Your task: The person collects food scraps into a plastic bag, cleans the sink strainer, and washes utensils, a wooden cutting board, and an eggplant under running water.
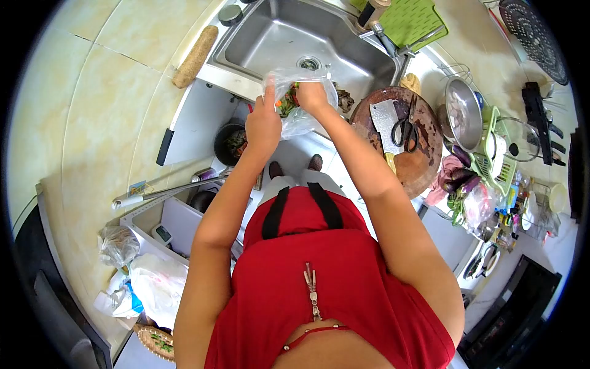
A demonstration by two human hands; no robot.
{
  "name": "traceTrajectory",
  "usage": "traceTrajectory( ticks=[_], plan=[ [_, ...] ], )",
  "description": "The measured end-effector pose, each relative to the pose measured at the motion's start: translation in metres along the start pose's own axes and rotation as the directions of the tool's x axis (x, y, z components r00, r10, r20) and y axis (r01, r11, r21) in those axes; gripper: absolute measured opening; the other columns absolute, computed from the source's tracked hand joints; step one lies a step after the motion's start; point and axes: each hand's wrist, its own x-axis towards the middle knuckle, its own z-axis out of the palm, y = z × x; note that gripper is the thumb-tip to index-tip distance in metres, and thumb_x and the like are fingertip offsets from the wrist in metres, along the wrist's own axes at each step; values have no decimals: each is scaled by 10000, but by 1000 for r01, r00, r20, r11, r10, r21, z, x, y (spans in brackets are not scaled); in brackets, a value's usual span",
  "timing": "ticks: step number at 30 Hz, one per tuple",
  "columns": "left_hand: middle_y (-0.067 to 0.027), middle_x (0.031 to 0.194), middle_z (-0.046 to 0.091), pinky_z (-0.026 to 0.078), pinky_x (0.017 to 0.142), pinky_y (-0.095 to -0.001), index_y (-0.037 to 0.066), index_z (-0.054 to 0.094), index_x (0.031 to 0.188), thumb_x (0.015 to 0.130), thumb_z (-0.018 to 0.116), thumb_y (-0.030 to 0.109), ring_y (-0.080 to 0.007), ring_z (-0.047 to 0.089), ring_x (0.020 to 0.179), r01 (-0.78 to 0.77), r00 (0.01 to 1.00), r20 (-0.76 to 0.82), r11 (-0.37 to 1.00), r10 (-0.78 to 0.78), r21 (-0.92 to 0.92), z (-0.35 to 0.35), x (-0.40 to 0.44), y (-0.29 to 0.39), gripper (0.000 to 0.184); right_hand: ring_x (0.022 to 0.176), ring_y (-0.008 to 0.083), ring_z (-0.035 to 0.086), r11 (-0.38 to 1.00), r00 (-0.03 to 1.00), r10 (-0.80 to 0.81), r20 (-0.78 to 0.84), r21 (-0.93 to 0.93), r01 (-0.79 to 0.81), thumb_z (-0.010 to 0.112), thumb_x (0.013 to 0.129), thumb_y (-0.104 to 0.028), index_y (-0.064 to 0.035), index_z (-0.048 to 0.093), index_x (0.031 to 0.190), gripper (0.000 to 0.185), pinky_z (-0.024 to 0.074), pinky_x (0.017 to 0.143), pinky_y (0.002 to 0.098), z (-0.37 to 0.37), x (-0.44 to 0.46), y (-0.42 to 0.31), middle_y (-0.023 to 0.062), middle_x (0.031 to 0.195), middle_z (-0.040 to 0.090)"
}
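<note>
My left hand (264, 122) is closed on the rim of a clear plastic bag (299, 125), in front of the sink. Inside the bag are mixed green, red and orange vegetable pieces (286, 101). My right hand (312, 97) reaches into the bag's mouth, and its fingers are hidden there. Just right of the bag, a few dark, leafy-looking scraps (344, 98) lie by the sink edge. On the round wooden chopping board (415, 172) rest a cleaver (385, 123) and black-handled scissors (407, 130).
A steel sink (270, 37) lies ahead, with a long brown root (195, 56) at its left. Below the counter stands a dark pot or bin (230, 142) beside an open cabinet door (196, 120). A metal bowl (464, 114) and eggplants (458, 179) sit to the right.
</note>
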Motion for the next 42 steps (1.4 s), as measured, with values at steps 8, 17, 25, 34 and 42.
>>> traceTrajectory(
  ticks=[8, 17, 25, 34, 42],
  plan=[
    [-220, 1105, 556, 492, 661, -465, 127, 242, 1439, 744, 500, -34, -416, 605, 785, -47, 999, -9, 997, 47, -53, -4, -19, 9, 758, 1040, 340, 587, 998, 998, -55, -24, -10, 54, 496, 858, -163, -67, 621, 1102, 290, 474, 859, 405, 19, 0, -8, 168, 1150, 610],
    [-205, 1047, 546, 514, 672, -454, 121, 634, 1062, 783, 510, 22, -379, 633, 735, -222, 967, 162, 962, 196, 157, 14, -16, -31, 322, 986, 246, 599, 922, 953, 47, 299, 354, -157, 613, 837, -243, -46, 630, 1082, 315, 476, 839, 341, 3, 0, -16, 146, 1087, 634],
    [-220, 1010, 523, 514, 660, -472, 68, 538, 1166, 780, 637, 142, -387, 624, 749, 14, 998, 55, 974, -27, 225, 33, 16, -42, 406, 1016, 218, 564, 863, 940, 51, 336, 460, -211, 527, 840, -39, -16, 571, 1177, 341, 457, 866, 353, 27, -3, 15, 135, 1170, 605],
    [-265, 1078, 586, 445, 879, -468, 38, 504, 1190, 712, 682, 179, -430, 540, 1048, -24, 996, -81, 999, 27, 32, 71, 54, -85, 530, 942, 231, 567, 942, 935, -41, 353, 324, -81, 531, 729, 29, -69, 597, 1138, 425, 443, 856, 318, 41, 11, 24, 113, 1040, 627],
    [-176, 1097, 606, 457, 843, -357, 5, 463, 1268, 752, 630, 151, -281, 584, 1008, 284, 958, 132, 763, -255, -581, 66, 73, -81, 562, 814, 178, 551, 886, 877, -119, 465, 449, -117, 537, 734, -3, -67, 591, 934, 217, 438, 732, 296, 17, 9, 9, 56, 829, 594]
  ],
)
